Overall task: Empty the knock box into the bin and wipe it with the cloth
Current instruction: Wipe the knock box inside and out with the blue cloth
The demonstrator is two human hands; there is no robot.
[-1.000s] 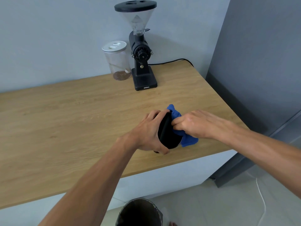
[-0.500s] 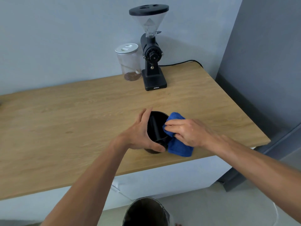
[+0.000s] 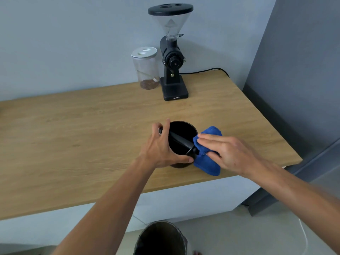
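Standing upright near the front edge of the wooden counter (image 3: 73, 144), the black knock box (image 3: 181, 142) is gripped around its left wall by the left hand (image 3: 161, 150). A blue cloth (image 3: 208, 155) is pressed against the box's right side by the right hand (image 3: 228, 153) (fingers nearly flat). Below the box, on the floor, the bin (image 3: 161, 240) is seen.
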